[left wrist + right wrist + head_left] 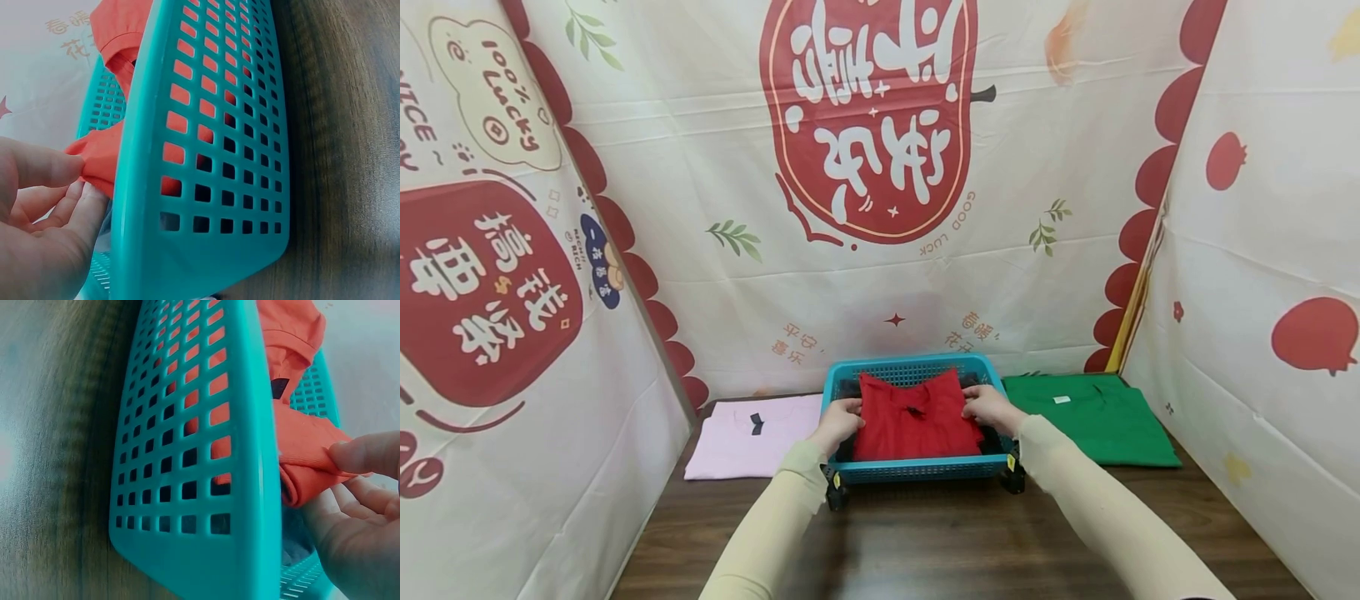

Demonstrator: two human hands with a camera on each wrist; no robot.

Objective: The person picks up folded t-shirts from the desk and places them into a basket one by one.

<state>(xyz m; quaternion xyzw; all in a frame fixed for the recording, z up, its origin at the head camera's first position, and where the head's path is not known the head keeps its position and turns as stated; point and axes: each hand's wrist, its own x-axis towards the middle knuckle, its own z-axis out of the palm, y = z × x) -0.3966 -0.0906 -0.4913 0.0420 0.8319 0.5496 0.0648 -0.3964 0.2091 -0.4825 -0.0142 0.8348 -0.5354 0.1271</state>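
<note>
Pinching opposite edges, left hand (840, 419) and right hand (991, 406) hold a folded red shirt (917, 433) in a turquoise basket (917, 471), over largely hidden dark fabric (850, 388) (head). Left wrist: basket wall (206, 259) partly screens shirt. Right wrist: fingertips hidden under shirt.

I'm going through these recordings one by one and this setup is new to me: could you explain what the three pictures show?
There is no machine here, just a person's bare left hand and bare right hand. The wide picture is taken from the head, looking forward and down. The two close ones are taken from the wrists, each looking at its own hand.

On the wooden table stands a blue basket. A folded pink shirt lies to its left, a folded green shirt to its right. The hands pinch opposite sides of a folded red shirt, at least partly inside the basket. Dark cloth shows below it.
</note>
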